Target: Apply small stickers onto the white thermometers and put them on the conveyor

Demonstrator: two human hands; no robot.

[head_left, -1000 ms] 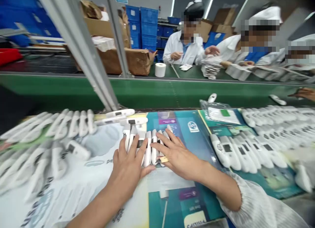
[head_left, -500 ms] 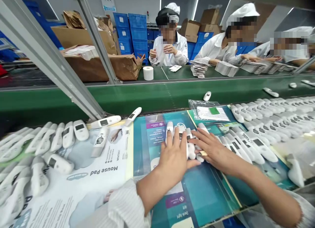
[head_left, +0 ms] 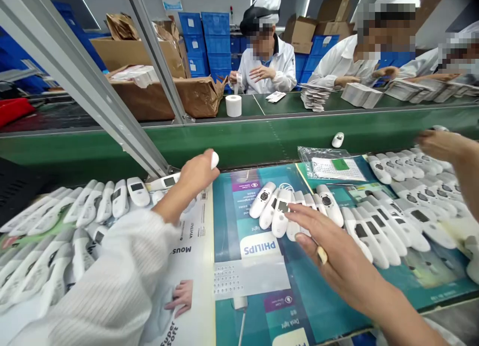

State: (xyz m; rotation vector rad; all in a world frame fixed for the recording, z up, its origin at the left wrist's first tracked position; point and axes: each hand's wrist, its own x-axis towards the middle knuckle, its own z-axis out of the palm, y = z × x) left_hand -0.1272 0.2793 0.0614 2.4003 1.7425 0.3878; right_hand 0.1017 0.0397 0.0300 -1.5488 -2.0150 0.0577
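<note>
My left hand [head_left: 194,181] is closed around a white digital thermometer, whose rounded end [head_left: 214,160] pokes out past the fingers; the rest of it is hidden. My right hand [head_left: 333,261], with a ring on one finger, has its fingers stretched over a small row of white thermometers on the teal mat. Its fingertips reach a thermometer with a small dark screen [head_left: 280,214], and the hand partly covers those beside it. At the row's left end lies a thermometer with a round button pad [head_left: 263,199]. Another one [head_left: 330,205] rests just beyond my right fingers.
Many thermometers lie in rows at left [head_left: 90,204] and right [head_left: 377,226]. A sloping metal post [head_left: 112,96] rises at left. Behind runs a green conveyor [head_left: 262,136] with a white roll [head_left: 233,105]. Another person's hand [head_left: 441,144] reaches in at right; co-workers sit opposite.
My left hand has left the middle row and moved up and left, taking hold of a thermometer at the mat's far edge. My right hand has drawn slightly back. Another person's hand has appeared at right.
</note>
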